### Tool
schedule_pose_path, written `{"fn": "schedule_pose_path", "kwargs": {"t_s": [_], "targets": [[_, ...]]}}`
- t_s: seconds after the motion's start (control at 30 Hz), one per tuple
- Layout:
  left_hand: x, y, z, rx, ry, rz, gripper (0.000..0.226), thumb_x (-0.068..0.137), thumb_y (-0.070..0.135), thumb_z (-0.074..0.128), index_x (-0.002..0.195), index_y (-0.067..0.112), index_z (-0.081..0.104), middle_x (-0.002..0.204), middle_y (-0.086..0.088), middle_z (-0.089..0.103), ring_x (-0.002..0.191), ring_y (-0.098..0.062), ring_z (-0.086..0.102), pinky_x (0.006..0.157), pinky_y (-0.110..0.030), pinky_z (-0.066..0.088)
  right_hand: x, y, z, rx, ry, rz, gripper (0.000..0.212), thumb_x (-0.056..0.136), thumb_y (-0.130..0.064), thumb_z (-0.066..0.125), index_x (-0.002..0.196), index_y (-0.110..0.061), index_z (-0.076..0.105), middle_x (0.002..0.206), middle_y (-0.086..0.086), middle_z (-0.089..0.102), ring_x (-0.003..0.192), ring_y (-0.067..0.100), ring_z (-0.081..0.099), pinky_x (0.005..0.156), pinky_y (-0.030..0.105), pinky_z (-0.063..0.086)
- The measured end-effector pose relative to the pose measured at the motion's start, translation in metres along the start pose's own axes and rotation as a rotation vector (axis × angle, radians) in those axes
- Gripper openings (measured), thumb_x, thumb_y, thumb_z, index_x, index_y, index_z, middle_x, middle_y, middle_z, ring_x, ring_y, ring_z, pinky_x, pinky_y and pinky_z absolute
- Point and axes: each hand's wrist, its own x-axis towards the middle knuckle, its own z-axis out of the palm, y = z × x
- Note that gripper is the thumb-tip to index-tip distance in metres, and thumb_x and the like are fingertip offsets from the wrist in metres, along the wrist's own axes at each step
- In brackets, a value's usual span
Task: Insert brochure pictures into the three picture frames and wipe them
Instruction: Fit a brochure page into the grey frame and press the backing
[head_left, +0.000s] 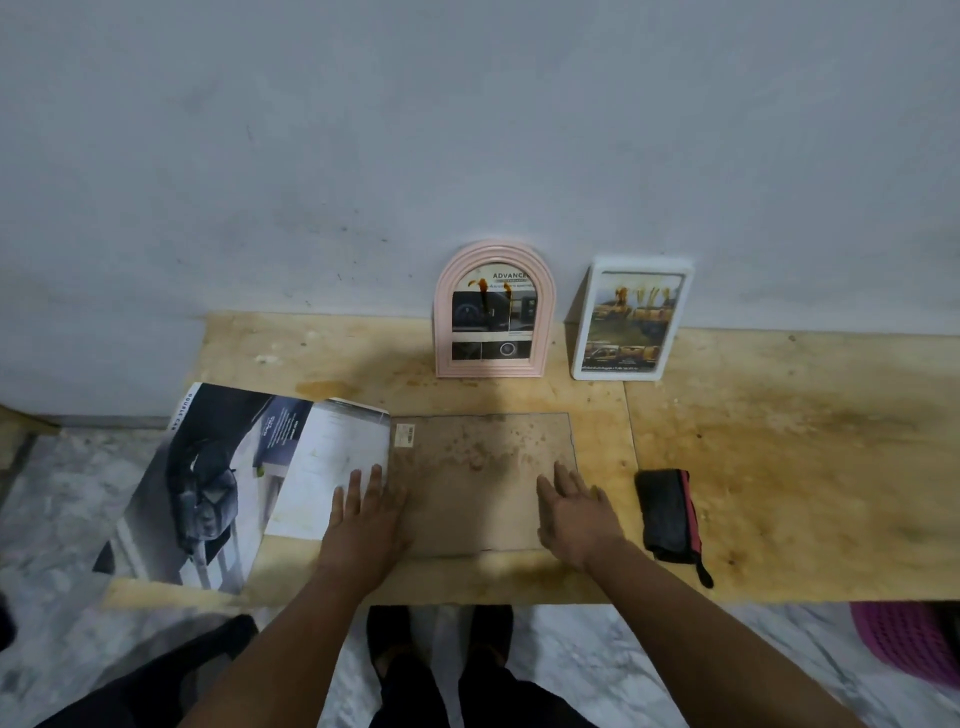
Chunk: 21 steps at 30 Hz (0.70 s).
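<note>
Plywood board spans the floor against the wall, open brochure overhanging its left end; a flat brown backing panel lies centre, left hand flat with fingers straight on its left edge, right hand open over its right edge; pink arched frame and white frame lean on the wall behind, pictures inside, stained; folded black cloth lies right
</note>
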Motion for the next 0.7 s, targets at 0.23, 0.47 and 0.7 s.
{"fn": "schedule_pose_path", "kwargs": {"t_s": [0.23,0.47,0.7], "targets": [[-0.014,-0.014,0.019,0.059,0.008,0.091,0.078,0.084,0.047,0.073,0.151,0.018,0.049,0.164,-0.019,0.026,0.144,-0.053,0.035,0.107,-0.06,0.043,-0.014,0.011,0.007,-0.033,-0.06,-0.012,0.078,0.101,-0.042,0.043,0.164,-0.02,0.002,0.17,0.013,-0.015,0.158,0.03,-0.006,0.122,0.056,0.015],[-0.01,-0.011,0.04,0.058,0.067,0.025,0.065,0.104,0.053,0.01,0.152,0.02,0.037,0.161,-0.018,0.039,0.14,-0.053,0.043,0.103,-0.065,0.043,-0.003,0.003,0.008,-0.041,-0.105,0.019,0.08,0.102,-0.047,0.042,0.163,-0.015,0.003,0.169,0.017,-0.015,0.157,0.035,-0.007,0.121,0.059,0.014],[-0.009,0.005,0.021,0.044,-0.076,0.022,0.066,0.091,0.044,0.032,0.138,0.009,0.062,0.155,-0.022,0.044,0.137,-0.051,0.048,0.112,-0.064,0.032,0.0,0.003,0.003,-0.023,-0.175,0.014,0.084,0.099,-0.047,0.043,0.163,-0.015,-0.001,0.168,0.016,-0.018,0.157,0.035,-0.01,0.121,0.061,0.013]]}}
